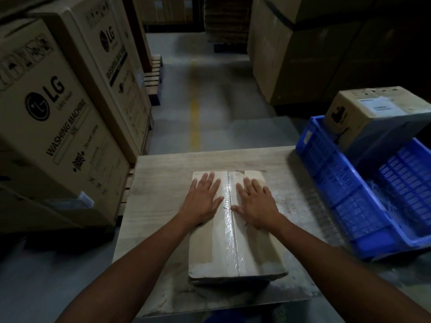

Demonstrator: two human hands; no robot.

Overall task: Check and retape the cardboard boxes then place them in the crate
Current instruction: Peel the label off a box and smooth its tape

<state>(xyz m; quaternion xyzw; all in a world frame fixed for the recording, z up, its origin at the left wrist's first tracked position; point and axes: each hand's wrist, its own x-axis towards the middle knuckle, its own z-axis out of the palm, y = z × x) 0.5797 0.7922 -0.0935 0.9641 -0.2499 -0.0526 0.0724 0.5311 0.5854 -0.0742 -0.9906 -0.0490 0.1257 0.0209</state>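
Cardboard box (210,252) lies flat at worktop (158,183) ctr, clear tape (229,229) along its seam. L hand (201,201) and R hand (256,206) press flat on top, either side of tape. Each grip fully open, fingers straight, holding nothing. Blue crate (326,183) at right w/ second box (349,122) tilted at its far end.

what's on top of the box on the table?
Clear tape runs along the centre seam of the box. The left hand and right hand lie flat on either side of it. Contents and the cardboard under the palms are hidden.
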